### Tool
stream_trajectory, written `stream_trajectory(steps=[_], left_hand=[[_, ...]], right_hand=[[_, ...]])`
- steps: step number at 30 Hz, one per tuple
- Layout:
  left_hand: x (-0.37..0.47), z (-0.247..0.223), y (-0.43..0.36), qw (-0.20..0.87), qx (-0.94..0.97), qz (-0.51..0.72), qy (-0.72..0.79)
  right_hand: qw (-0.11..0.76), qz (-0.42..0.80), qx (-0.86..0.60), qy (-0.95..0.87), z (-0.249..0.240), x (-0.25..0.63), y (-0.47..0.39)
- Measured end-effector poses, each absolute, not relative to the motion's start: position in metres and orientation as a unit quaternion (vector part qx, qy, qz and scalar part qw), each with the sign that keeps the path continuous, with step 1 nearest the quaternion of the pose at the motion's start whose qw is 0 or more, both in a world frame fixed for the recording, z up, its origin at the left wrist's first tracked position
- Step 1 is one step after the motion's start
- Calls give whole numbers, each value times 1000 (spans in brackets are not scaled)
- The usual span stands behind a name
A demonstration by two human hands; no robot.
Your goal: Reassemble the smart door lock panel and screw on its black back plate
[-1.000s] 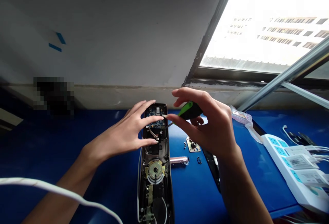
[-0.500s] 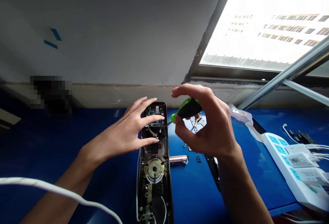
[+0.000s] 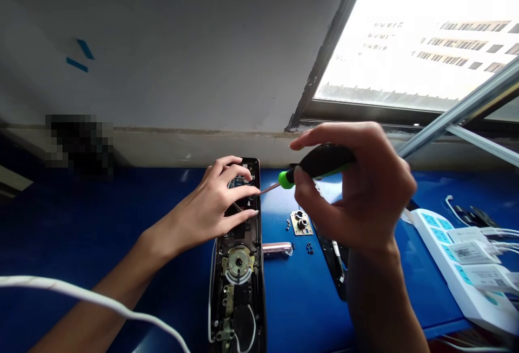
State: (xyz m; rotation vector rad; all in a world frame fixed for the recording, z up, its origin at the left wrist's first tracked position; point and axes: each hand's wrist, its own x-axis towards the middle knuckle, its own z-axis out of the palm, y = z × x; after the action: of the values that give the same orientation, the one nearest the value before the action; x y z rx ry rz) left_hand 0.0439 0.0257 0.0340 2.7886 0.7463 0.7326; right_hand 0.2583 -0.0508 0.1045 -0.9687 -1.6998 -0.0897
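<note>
A long black device housing point(image 3: 239, 299) lies open on the blue table, showing a round metal part point(image 3: 238, 262), wires and a circuit board point(image 3: 239, 181) at its far end. My left hand point(image 3: 219, 196) rests over that far end, fingers apart and bent, fingertips near the board and the housing's right edge. In my right hand point(image 3: 357, 196) is a screwdriver point(image 3: 320, 165) with a black and green handle, tilted sideways. Its thin shaft points left, the tip close to my left fingertips. Whether the tip touches a screw is too small to tell.
Right of the housing are a small metal plate point(image 3: 301, 223), several tiny screws point(image 3: 310, 248), a pinkish wrapped bar point(image 3: 278, 249) and a black panel point(image 3: 334, 261). A white power strip point(image 3: 454, 266) with plugs stands further right. A white cable point(image 3: 101, 301) crosses the lower left.
My right hand has moved right and tipped the screwdriver nearer to level, uncovering the small metal plate. The fingers of my left hand have bent more and drawn closer together over the board.
</note>
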Motion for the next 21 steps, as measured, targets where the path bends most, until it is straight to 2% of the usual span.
stream_trajectory(steps=[3,5,7,10,14,18,21], left_hand=[[52,32,21,75,936,252,234],[55,33,18,74,940,243,229],[59,38,13,74,944,227,227],[72,49,7,73,956,179,221],[113,57,9,37,984,50,166],[163,48,21,32,983,-93,156],[188,37,28,37,978,-133,155]], right_hand=[[587,-49,-395,-705,112,262,-56],[577,-51,-400,-710,117,271,-60],[537,-42,-413,-734,122,285,-63],[432,-41,-454,-778,126,310,-65],[308,-19,-508,-804,124,333,-62],[267,19,-528,-806,120,342,-59],[247,43,-538,-805,122,347,-60]])
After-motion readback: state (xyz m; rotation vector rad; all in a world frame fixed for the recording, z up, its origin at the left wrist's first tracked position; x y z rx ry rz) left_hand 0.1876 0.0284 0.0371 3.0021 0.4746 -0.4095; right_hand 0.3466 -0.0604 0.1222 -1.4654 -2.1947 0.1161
